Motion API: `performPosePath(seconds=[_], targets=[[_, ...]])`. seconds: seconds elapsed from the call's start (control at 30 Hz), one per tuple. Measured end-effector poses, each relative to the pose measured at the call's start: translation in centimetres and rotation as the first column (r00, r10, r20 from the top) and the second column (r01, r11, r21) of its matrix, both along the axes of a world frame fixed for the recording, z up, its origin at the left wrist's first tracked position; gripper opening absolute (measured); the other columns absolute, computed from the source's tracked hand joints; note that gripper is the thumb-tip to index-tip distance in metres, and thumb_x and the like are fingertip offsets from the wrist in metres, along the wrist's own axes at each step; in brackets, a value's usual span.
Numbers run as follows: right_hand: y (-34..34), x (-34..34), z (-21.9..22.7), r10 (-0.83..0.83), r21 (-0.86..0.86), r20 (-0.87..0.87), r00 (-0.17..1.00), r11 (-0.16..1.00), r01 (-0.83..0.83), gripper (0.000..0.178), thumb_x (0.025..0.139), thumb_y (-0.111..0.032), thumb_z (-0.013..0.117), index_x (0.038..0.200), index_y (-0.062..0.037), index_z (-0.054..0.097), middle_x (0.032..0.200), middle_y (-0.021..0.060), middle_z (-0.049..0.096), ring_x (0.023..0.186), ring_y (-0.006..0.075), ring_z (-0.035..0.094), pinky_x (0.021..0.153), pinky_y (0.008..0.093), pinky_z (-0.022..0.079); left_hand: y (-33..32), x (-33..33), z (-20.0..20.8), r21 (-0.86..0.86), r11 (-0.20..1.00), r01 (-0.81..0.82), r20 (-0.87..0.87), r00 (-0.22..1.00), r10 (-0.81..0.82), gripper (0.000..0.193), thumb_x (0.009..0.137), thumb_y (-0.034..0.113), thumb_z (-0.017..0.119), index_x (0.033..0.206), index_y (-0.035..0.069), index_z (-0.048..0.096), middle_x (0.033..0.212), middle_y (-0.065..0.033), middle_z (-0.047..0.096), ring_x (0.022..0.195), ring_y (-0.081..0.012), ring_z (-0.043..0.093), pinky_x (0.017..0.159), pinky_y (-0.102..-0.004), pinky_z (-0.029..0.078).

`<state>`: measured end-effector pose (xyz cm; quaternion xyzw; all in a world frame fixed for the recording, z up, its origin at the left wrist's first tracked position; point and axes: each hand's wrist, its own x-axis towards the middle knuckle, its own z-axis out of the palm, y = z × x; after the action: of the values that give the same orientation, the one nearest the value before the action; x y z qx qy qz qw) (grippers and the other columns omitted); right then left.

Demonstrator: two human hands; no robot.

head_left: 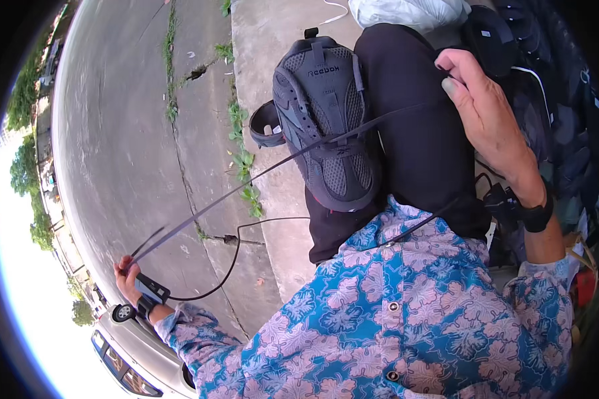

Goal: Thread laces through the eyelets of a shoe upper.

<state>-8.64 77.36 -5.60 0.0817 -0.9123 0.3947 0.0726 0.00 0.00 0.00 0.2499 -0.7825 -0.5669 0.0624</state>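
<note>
A long, flat dark shoelace (246, 181) stretches on a slant from my left hand across the shoe to my right hand. Out to the far left, my left hand (128, 275) is closed around one end, with a short tail sticking out past the fingers. My right hand (482, 110), above my right thigh, has its thumb and forefinger pinched at the lace's other end, which is hard to make out there. A dark grey sneaker (343, 169) rests on my lap, toe toward me, with open eyelets along its side. The lace passes over its front part.
A white plastic bag (409, 13) sits beyond my knees. Dark items, some shoe-like, crowd the right side around a black object (489, 40). Black cables (227, 274) run from my wrist devices. Cracked concrete (126, 133) with weeds (241, 159) spreads left, where a car (123, 356) stands.
</note>
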Motion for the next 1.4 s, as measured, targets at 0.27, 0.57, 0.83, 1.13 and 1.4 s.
performPosePath(seconds=[0.27,0.57,0.83,1.13,1.4], targets=[[-4.3,-1.4,-0.8,0.296,0.382,-0.254,0.921,0.905,-0.186,0.008,0.082,-0.004,0.061,0.089,-0.0078,0.059,0.068,0.005,0.057,0.072,0.0216,0.058,0.069,0.0363,0.04,-4.1,13.8,10.0,-0.41,0.837,-0.364,0.004,0.916,0.4,0.044,0.072,-0.018,0.053,0.113,-0.003,0.049,0.109,-0.0095,0.054,0.098,-0.018,0.054,0.09,-0.0282,0.044],[-4.8,-0.6,-0.3,0.328,0.346,-0.345,0.879,0.916,-0.206,0.008,0.073,-0.008,0.065,0.067,-0.0074,0.06,0.073,0.004,0.049,0.08,0.0192,0.05,0.076,0.0358,0.036,6.2,3.2,7.5,0.435,0.772,-0.463,-0.129,0.817,0.562,0.011,0.095,0.016,0.055,0.097,0.005,0.059,0.072,-0.0015,0.055,0.052,-0.013,0.033,0.053,-0.0286,0.031],[-5.8,-1.2,-0.7,0.393,0.425,-0.292,0.872,0.87,-0.25,0.004,0.071,-0.007,0.063,0.066,-0.0072,0.062,0.072,0.0035,0.051,0.078,0.0193,0.05,0.075,0.0369,0.034,25.8,-4.8,0.1,0.438,0.898,-0.035,-0.033,0.998,0.055,0.016,0.097,0.019,0.053,0.105,0.006,0.059,0.075,0.0015,0.056,0.056,-0.0081,0.042,0.055,-0.0251,0.035],[-7.0,-1.1,0.0,0.456,0.49,-0.151,0.877,0.805,-0.334,0.005,0.072,-0.008,0.066,0.075,-0.0058,0.064,0.079,0.0057,0.054,0.085,0.0199,0.052,0.077,0.0362,0.037,41.5,-7.9,-2.1,0.397,0.849,0.348,0.037,0.918,-0.394,0.023,0.098,0.022,0.052,0.104,0.003,0.063,0.066,0.0022,0.05,0.049,-0.0057,0.036,0.05,-0.0232,0.031],[-8.3,-2.0,2.1,0.424,-0.007,-0.146,0.894,0.903,-0.43,0.035,0.081,-0.008,0.066,0.115,-0.0124,0.06,0.109,0.0059,0.053,0.103,0.0265,0.053,0.088,0.0409,0.042,47.3,-7.8,1.6,0.461,0.666,0.587,0.069,0.725,-0.686,0.022,0.094,0.019,0.061,0.104,0.001,0.069,0.068,0.0046,0.051,0.06,-0.0037,0.042,0.052,-0.0198,0.032]])
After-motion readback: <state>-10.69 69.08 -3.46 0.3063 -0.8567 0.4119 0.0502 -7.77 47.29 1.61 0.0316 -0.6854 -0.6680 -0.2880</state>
